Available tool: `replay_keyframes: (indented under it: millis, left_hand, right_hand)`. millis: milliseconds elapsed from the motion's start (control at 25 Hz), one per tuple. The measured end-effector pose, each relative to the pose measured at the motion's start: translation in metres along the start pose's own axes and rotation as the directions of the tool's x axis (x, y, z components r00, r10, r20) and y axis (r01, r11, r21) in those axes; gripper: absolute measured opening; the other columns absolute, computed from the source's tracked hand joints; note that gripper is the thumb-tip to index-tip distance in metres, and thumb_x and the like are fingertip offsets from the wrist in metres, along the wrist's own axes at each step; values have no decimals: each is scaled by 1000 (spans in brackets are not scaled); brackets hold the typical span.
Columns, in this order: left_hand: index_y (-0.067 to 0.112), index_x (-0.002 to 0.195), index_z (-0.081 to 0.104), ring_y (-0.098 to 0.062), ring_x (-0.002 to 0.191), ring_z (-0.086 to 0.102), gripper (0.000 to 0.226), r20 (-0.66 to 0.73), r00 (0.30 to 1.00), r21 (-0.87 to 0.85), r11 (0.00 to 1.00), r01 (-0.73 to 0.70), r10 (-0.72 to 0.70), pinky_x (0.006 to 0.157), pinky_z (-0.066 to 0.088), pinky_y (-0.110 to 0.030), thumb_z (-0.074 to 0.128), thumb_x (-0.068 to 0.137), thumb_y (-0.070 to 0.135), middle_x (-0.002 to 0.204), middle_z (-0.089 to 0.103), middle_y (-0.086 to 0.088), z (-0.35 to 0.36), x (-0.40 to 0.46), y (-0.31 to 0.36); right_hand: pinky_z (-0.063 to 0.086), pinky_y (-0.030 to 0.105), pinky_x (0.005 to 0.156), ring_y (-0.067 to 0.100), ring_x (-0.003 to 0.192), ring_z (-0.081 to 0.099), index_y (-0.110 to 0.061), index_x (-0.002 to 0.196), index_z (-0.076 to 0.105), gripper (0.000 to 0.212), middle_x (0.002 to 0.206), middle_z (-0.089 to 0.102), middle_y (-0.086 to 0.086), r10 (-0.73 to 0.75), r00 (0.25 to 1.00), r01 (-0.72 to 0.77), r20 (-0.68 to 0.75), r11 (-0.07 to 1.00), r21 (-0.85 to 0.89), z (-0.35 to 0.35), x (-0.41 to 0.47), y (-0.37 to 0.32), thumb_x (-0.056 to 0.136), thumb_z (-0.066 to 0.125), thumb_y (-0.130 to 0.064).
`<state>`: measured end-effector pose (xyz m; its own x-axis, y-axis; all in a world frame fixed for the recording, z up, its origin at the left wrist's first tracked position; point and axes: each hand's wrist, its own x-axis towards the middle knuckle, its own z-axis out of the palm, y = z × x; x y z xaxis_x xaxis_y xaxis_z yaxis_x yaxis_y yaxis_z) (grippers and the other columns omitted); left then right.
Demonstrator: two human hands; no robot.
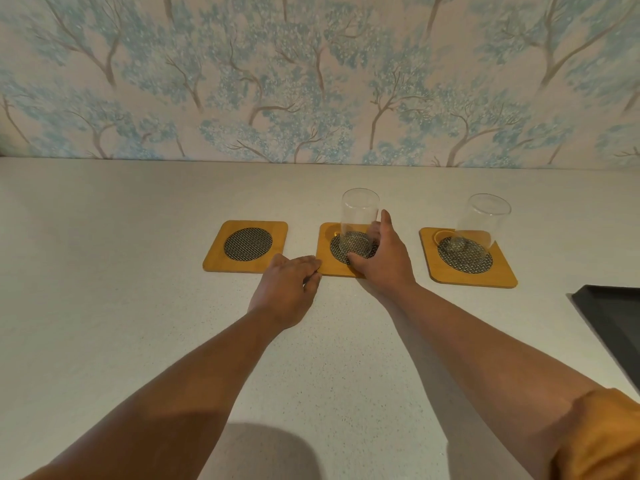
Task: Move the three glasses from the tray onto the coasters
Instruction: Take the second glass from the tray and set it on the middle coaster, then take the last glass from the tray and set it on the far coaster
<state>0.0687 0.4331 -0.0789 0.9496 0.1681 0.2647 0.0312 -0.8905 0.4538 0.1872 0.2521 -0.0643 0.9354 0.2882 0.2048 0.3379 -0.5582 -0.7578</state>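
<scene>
Three square wooden coasters with dark woven centres lie in a row on the pale counter. The left coaster (246, 245) is bare. A clear glass (358, 216) stands on the middle coaster (337, 268), and my right hand (381, 256) wraps around its base. Another clear glass (479, 223) stands alone on the right coaster (471, 271). My left hand (287, 285) rests on the counter, its fingertips touching the middle coaster's front left corner. The black tray (609, 313) shows at the right edge; no glass is visible on the part in view.
A wall with blue tree-patterned wallpaper (311, 81) rises behind the counter. The speckled counter (104, 271) spreads wide to the left and front of the coasters. An orange sleeve (602, 441) covers my right upper arm.
</scene>
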Motion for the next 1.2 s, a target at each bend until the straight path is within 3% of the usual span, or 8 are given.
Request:
replay_keyframes:
  millis: [160, 320, 480, 600, 720, 960, 1080, 1200]
  left_hand:
    - [22, 141, 58, -20, 122, 43, 41, 20, 1000, -4, 1000, -3, 3, 102, 45, -39, 49, 104, 36, 148, 56, 3, -2, 0, 2]
    - [19, 139, 60, -26, 131, 44, 39, 17, 999, 71, 996, -45, 44, 106, 42, -43, 47, 105, 31, 152, 51, 0, -3, 0, 3]
    - [8, 109, 72, -30, 96, 58, 20, -96, 973, 193, 963, -190, 211, 84, 55, -47, 57, 96, 9, 117, 69, -7, -6, -9, 11]
    - [9, 102, 73, -29, 83, 58, 23, -109, 918, 245, 906, -346, 381, 75, 51, -42, 53, 92, 16, 99, 70, -5, 3, -14, 42]
    - [11, 108, 72, -27, 91, 59, 22, -53, 875, 119, 873, -473, 482, 82, 47, -38, 56, 94, 16, 102, 69, -3, 31, -17, 125]
    - [15, 98, 66, -25, 100, 56, 34, 74, 874, -198, 865, -460, 481, 79, 41, -33, 42, 104, 38, 103, 65, -1, 93, -11, 279]
    - [19, 118, 63, -23, 127, 51, 38, 162, 899, -245, 899, -364, 408, 97, 39, -30, 42, 104, 48, 135, 57, -1, 129, -10, 325]
    - [28, 156, 32, -17, 153, 21, 60, 259, 922, -226, 946, -230, 287, 121, 23, -38, 31, 103, 58, 167, 23, 5, 156, -18, 351]
  right_hand:
    - [33, 42, 116, 25, 143, 35, -16, 160, 7, 114, 159, 36, 6, -19, 993, 12, -120, 998, -64, -5, -16, -5, 74, 78, -42]
    - [31, 38, 116, 24, 143, 34, -16, 159, 11, 105, 159, 35, 7, -73, 987, 53, -143, 989, -137, -17, -50, -12, 78, 74, -35]
    - [30, 35, 114, 24, 142, 37, -16, 159, 18, 89, 158, 38, 5, -188, 975, 158, -122, 963, -220, -62, -80, -13, 87, 67, -33]
    - [37, 38, 111, 25, 138, 42, -14, 156, 28, 81, 153, 45, 6, -228, 963, 190, -145, 952, -240, -112, -99, -1, 87, 67, -28]
    - [36, 37, 111, 26, 135, 45, -14, 153, 35, 76, 150, 49, 5, -218, 962, 163, -164, 941, -298, -162, -121, 21, 85, 69, -24]
    - [30, 38, 114, 28, 137, 44, -12, 150, 42, 65, 152, 48, 7, -181, 969, 84, -166, 879, -469, -278, -147, 88, 89, 65, -22]
    - [26, 36, 116, 26, 141, 38, -15, 152, 37, 68, 156, 41, 3, -95, 979, -18, -180, 841, -541, -329, -156, 125, 91, 64, -21]
    - [21, 39, 119, 26, 144, 33, -14, 154, 34, 74, 158, 38, 7, -56, 986, -64, -158, 742, -667, -366, -157, 160, 87, 65, -17]
